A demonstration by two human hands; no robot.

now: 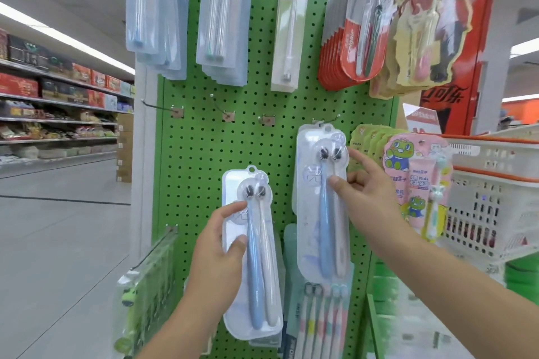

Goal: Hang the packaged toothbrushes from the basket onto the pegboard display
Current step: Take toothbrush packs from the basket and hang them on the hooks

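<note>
My left hand (221, 253) grips a clear pack (256, 285) with a blue and a beige toothbrush, held upright in front of the green pegboard (204, 154). My right hand (367, 192) pinches a matching toothbrush pack (318, 230) whose hang hole sits at the metal peg (326, 121) on the board's middle row. Its thumb lies on the front, the index finger at the pack's right edge. Left of that peg are three bare pegs (224, 114).
Toothbrush packs (221, 17) hang along the top row, with red ones (350, 46) at the right. Pink kids' toothpaste packs (417, 181) hang right of my right hand. A white plastic basket (493, 204) stands at the far right. Store shelves (58, 102) line the aisle on the left.
</note>
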